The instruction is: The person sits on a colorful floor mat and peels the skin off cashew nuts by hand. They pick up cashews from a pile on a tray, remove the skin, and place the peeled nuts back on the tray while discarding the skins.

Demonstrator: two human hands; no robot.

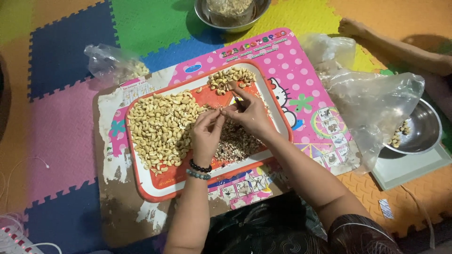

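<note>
Cashew nut [219, 110], single, sits pinched between our left hand [205, 134] and right hand [249, 113], fingertips closed together on it above the orange-rimmed tray [155, 190]. Head view: we judge work under halfway, as the unpeeled pile [160, 129] outweighs the small far heap [230, 77]; skins [235, 141] lie beneath our hands.
</note>
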